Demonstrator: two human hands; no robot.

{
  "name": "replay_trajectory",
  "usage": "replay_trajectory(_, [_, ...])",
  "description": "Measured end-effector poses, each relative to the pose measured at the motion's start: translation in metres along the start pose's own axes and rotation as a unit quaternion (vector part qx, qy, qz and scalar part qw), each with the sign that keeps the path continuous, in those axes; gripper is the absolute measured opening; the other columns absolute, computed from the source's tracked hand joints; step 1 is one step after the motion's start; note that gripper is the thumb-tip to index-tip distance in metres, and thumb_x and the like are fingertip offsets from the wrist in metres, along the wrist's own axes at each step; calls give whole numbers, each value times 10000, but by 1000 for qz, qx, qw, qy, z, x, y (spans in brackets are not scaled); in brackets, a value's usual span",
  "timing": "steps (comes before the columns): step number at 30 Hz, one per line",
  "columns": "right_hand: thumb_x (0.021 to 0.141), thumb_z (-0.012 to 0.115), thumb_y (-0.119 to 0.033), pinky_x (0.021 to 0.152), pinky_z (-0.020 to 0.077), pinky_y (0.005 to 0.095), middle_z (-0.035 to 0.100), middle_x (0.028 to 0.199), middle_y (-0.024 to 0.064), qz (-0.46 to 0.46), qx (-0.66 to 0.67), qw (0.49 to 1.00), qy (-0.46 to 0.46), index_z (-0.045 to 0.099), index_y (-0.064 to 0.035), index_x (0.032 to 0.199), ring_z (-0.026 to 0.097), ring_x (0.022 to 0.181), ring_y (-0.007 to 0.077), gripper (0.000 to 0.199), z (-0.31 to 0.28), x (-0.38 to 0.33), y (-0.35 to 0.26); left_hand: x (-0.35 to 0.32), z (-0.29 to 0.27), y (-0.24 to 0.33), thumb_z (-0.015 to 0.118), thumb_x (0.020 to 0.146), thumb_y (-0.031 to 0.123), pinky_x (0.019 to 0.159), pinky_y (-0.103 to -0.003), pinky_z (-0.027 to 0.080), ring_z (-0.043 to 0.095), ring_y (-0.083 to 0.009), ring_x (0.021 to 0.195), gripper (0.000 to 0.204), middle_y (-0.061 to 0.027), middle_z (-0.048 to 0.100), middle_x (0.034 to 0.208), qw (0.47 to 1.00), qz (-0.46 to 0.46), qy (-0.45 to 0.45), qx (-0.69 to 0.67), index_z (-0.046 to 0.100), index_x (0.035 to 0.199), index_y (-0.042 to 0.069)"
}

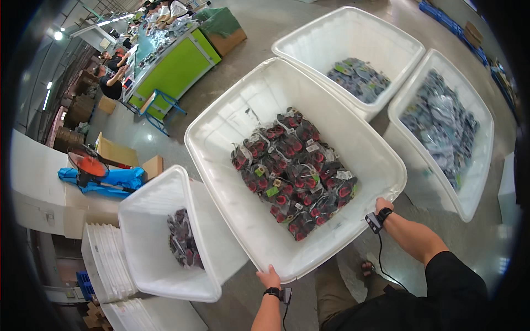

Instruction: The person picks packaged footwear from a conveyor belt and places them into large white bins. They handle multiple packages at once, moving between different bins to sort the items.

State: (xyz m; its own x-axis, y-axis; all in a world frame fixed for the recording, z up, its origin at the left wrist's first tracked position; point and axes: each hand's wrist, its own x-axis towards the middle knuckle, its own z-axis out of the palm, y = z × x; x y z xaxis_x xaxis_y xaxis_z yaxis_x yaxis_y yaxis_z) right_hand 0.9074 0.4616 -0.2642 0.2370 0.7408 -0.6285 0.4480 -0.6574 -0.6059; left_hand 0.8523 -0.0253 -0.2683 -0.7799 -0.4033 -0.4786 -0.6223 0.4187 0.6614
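A large white plastic bin [296, 259] stands right in front of me, turned at an angle. On its floor lies a heap of clear-bagged black-and-red items [292, 160] with small white and green tags; their exact kind is hard to make out. My left hand [269, 277] grips the near left corner of the rim, its fingers partly hidden by the edge. At the near right corner, my right hand [382, 206] is closed round the same rim. Both wrists carry a black strap with a small device and a cable.
Beyond stands a white bin [309, 38] with bagged grey items; another [480, 182] at right is fuller. A white bin [149, 248] at left holds dark bagged items, beside stacked white bins [107, 259]. Farther off are a fan [88, 161], a blue stool [160, 110] and people along a green-sided worktable [171, 77].
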Motion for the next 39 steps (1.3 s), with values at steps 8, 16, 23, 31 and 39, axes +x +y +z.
replay_trajectory(8, [794,729,-187,907,478,443,630,1067,311,-216,-8,975,49,483,157,1121,630,1043,395,535,-21,4,18,-18,-10,22,670,883,157,977,-450,437,562,-435,1139,527,-309,534,1246,999,23,-4,48,375,1228,-111])
replay_trajectory(16, [823,740,-259,963,461,415,576,1169,342,-209,-71,975,8,382,156,1213,602,1098,424,673,9,-4,-31,6,-26,83,663,886,152,978,-432,450,575,-397,1144,552,-312,523,1265,999,-46,-21,6,357,1261,-115])
replay_trajectory(23, [825,737,-309,957,461,416,575,1154,352,-251,-125,960,-5,372,188,1193,601,1101,420,718,-15,-4,-27,-23,-42,99,675,876,171,988,-442,443,572,-394,1159,515,-296,533,1270,999,5,13,32,424,1230,-107])
replay_trajectory(31, [845,721,-395,658,561,460,625,1059,313,-163,-138,976,-42,463,207,1161,686,836,367,727,-33,37,-44,-29,-26,84,696,863,205,974,-467,439,561,-444,1148,578,-317,537,1242,998,17,-2,57,408,1257,-106])
replay_trajectory(39, [882,634,-483,505,525,427,691,911,205,-113,-301,940,-110,587,128,1124,682,650,300,659,-69,121,-62,-58,0,93,699,869,199,884,-500,476,603,-470,1029,494,-312,595,1088,998,42,-10,43,412,1153,-86])
